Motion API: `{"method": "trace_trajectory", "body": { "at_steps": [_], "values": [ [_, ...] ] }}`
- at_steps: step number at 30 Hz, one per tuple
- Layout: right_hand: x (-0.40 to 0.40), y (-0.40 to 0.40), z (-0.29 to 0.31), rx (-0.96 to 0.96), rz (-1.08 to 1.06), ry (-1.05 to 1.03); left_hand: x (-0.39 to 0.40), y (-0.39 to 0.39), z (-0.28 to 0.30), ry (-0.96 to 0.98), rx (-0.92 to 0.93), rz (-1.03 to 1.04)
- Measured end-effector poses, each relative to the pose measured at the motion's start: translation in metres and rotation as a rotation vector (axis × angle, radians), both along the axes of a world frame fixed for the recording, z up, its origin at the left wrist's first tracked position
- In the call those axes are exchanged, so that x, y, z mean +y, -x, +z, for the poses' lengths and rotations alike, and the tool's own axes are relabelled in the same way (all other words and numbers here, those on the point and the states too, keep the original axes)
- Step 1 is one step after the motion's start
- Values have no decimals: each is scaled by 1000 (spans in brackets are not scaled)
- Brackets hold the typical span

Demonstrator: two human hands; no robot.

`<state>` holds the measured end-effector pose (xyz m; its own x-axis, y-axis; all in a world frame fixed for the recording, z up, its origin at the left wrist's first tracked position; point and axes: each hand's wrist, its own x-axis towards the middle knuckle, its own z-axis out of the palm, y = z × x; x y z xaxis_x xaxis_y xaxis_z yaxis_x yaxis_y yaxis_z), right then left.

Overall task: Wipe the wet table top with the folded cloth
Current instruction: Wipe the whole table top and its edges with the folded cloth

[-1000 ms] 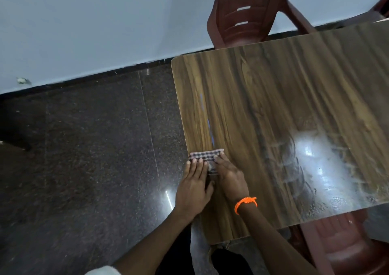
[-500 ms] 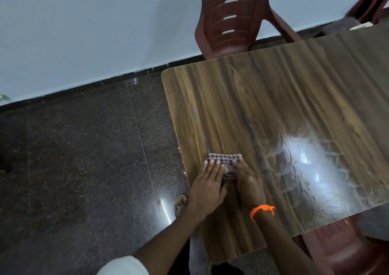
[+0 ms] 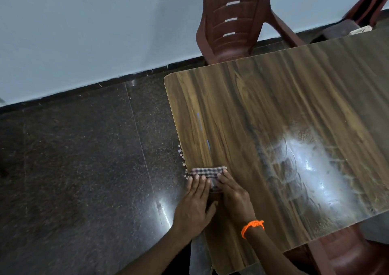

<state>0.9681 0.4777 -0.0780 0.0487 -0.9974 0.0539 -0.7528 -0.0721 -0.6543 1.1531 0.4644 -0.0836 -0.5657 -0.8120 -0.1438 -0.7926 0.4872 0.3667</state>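
A folded checked cloth lies flat at the left edge of the wood-grain table top. My left hand and my right hand press down on it side by side, fingers flat over its near part. The right wrist has an orange band. Water drops fall off the table's left edge beside the cloth. A wet patch with curved wipe streaks shines on the right part of the table.
A maroon plastic chair stands at the table's far side, another at the near right corner. Dark polished stone floor spreads to the left. A pale wall runs behind.
Both hands slid the cloth from a little inside the table back to its left edge, and drops now spill off there. The view shifted slightly.
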Motion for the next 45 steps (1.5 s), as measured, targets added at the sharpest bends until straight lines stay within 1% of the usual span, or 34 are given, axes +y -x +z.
{"method": "trace_trajectory", "body": {
  "at_steps": [3, 5, 9, 13, 16, 19, 22, 25, 28, 31, 34, 37, 40, 43, 45],
  "values": [
    [2, 19, 2, 14, -138, 14, -11, 30, 8, -3, 20, -20],
    [-14, 30, 5, 34, -206, 19, -31, 48, 12, -1, 22, -26],
    [-69, 38, 10, 35, -241, 21, -82, 63, 14, 42, -5, -32],
    [-116, 19, 12, 64, -185, 5, -119, 43, 12, 52, -12, 31],
    [-129, -3, 9, 54, -115, 18, -122, 17, 9, 55, 27, 89],
    [-117, -23, 6, 59, -44, 4, -105, -11, 1, 28, 90, 115],
    [-90, -26, 6, 37, -5, 15, -75, -20, -5, 38, 87, 73],
    [-66, -12, 3, -4, -101, 12, -59, -4, -7, 29, 124, 28],
    [-65, 5, 6, 21, -230, 9, -74, 21, -4, 45, 136, -5],
    [-93, 21, 11, 52, -299, 6, -112, 43, 0, 70, 120, -45],
    [-137, 31, 14, 62, -326, -19, -153, 54, 1, 80, 75, -58],
    [-180, 22, 13, 70, -273, 13, -181, 47, 0, 109, 32, -12],
    [-204, 1, 10, 81, -185, 24, -192, 25, 1, 126, 42, 64],
    [-202, -20, 7, 63, -106, -5, -185, -2, -2, 121, 107, 145],
    [-188, -30, 6, 58, -59, -15, -167, -15, -5, 111, 114, 143]
  ]
}}
